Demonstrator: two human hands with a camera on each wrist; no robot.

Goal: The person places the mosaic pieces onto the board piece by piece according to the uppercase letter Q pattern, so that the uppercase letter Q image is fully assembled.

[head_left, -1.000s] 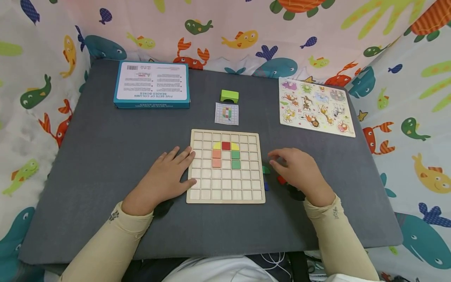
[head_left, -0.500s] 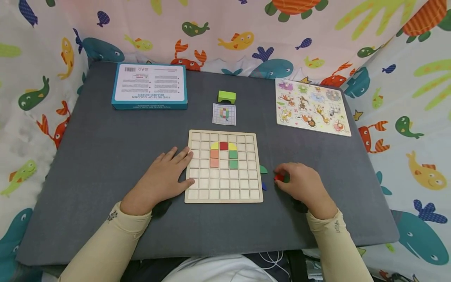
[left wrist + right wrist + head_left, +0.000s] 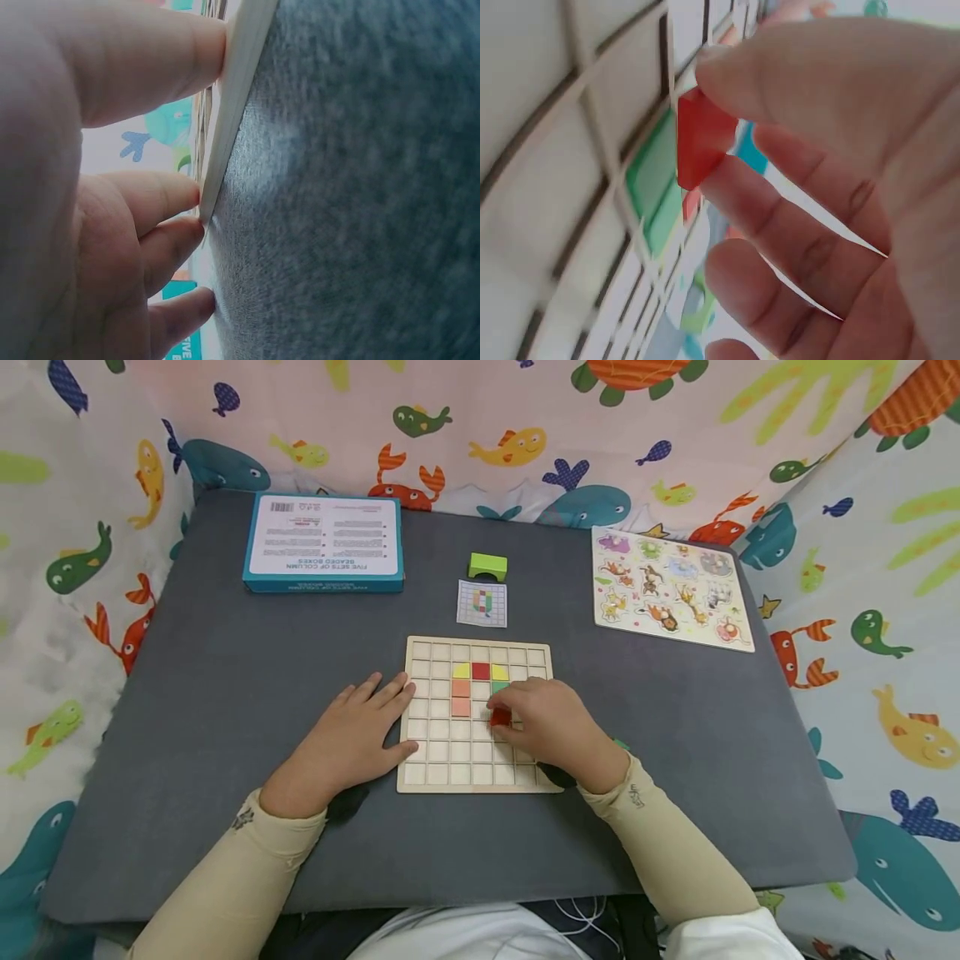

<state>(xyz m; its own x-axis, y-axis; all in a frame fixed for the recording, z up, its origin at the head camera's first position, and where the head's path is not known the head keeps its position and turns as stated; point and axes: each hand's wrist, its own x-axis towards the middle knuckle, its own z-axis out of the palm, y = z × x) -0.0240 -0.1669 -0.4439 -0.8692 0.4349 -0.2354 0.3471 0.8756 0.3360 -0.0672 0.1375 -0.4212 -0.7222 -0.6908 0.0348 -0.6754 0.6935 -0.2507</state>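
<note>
My right hand (image 3: 551, 722) pinches a red square tile (image 3: 703, 139) between thumb and fingertip, close over the wooden grid board (image 3: 480, 789). Just beside it in the right wrist view, a green tile (image 3: 654, 176) lies in the grid. Other tiles sit in the board's cells: a red one (image 3: 480, 671) between two yellow ones, and two salmon-pink tiles (image 3: 461, 697) below the left yellow one. My left hand (image 3: 356, 735) lies spread at the board's left side, thumb and fingertips touching its edge (image 3: 232, 105). My right hand hides part of the board's right side.
A small patterned card (image 3: 482, 603) and a light-green arched block (image 3: 488, 566) stand beyond the board. A blue-edged box (image 3: 324, 539) lies back left, an animal puzzle board (image 3: 671, 589) back right. A green piece (image 3: 621, 744) peeks out by my right wrist.
My right hand went down to the red tile on the table right of the board, picked it up and carried it left over the grid. My left hand stays in place.
</note>
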